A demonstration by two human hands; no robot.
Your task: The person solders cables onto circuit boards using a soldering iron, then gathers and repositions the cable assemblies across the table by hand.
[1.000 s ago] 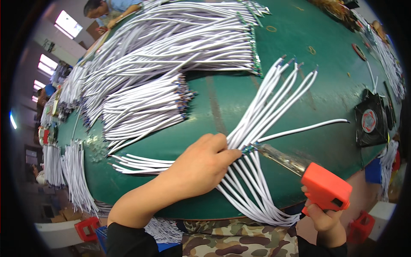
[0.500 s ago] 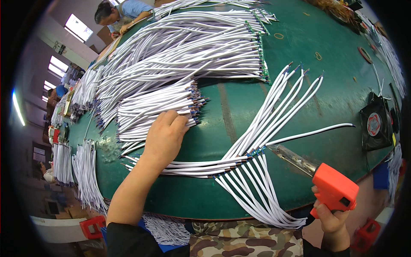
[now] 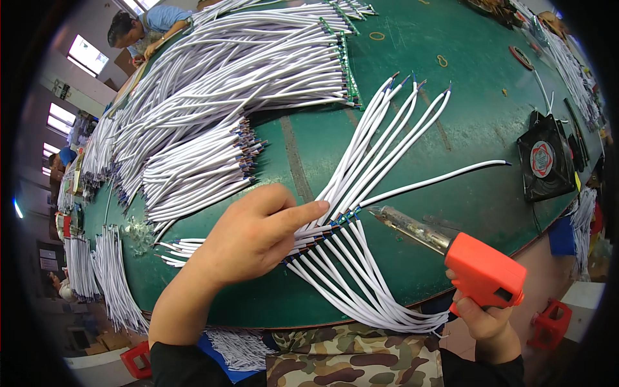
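Note:
My left hand point(image 3: 255, 235) lies palm down on the green table point(image 3: 490, 122), forefinger stretched out to the joint where several white cables point(image 3: 380, 135) meet a small strip of circuit boards point(image 3: 325, 227). More white cables point(image 3: 361, 290) run from that strip toward the table's near edge. My right hand point(image 3: 483, 319) grips the orange handle of a soldering gun point(image 3: 480, 274), whose metal tip point(image 3: 380, 214) points left, just right of the strip.
Large bundles of white cables point(image 3: 219, 84) cover the far left of the table. A black square fan point(image 3: 545, 161) sits at the right. Another person point(image 3: 138, 29) works at the far end. Red stools point(image 3: 548, 322) stand on the floor.
My left hand has come back from the cable bundle at the left to the strip of boards, forefinger pointing at it. The soldering gun has stayed nearly in place.

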